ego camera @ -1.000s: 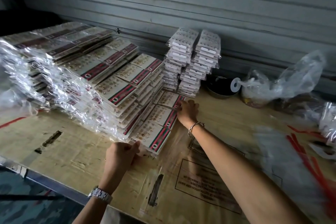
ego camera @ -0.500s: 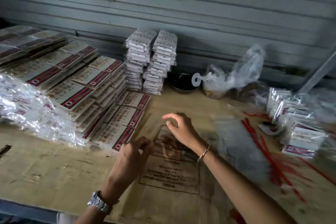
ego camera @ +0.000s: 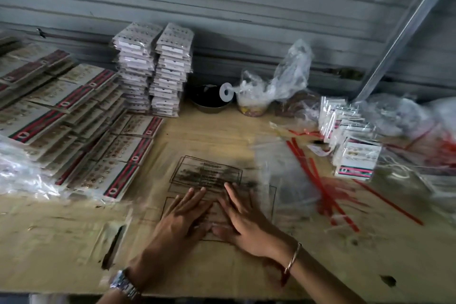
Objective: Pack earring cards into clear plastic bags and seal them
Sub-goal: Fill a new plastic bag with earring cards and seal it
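Both my hands lie flat, fingers straight, on a clear printed plastic bag [ego camera: 212, 173] spread over the cardboard in front of me. My left hand [ego camera: 183, 215] and my right hand [ego camera: 243, 217] sit side by side, thumbs almost touching. Neither holds anything. Bagged earring cards with red and green stripes [ego camera: 118, 163] are stacked in rows at the left. A small upright group of earring cards [ego camera: 355, 155] stands at the right. More clear bags with red strips [ego camera: 291, 170] lie right of my hands.
Two tall stacks of white earring cards [ego camera: 153, 69] stand against the grey shutter wall. A dark bowl [ego camera: 209, 101], a white tape roll [ego camera: 225, 92] and a crumpled plastic bag [ego camera: 276, 86] sit behind. Cardboard [ego camera: 61, 242] covers the table; loose plastic lies at the far right.
My hands left the packed stacks at the left and came down flat together on the clear bag. The view swung to the right.
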A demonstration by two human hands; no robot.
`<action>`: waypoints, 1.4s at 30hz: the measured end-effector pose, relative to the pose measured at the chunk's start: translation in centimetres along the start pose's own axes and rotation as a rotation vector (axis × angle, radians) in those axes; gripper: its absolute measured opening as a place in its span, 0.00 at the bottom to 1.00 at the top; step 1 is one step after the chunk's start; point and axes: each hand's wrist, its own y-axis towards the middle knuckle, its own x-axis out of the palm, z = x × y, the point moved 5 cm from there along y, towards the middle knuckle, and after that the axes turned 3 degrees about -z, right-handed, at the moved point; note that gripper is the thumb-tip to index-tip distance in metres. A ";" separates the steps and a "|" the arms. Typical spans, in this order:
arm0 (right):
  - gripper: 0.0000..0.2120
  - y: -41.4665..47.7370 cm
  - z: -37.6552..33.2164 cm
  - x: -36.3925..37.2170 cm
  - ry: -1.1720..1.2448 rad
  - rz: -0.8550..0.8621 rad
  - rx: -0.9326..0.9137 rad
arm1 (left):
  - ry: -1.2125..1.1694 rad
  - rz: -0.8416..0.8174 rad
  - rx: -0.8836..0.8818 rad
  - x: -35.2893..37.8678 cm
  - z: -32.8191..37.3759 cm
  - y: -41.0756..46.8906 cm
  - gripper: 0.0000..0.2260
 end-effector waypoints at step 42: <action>0.18 1.8 7.9 -6.1 0.121 0.124 0.053 | 0.283 0.096 0.399 -2.6 2.2 2.0 0.37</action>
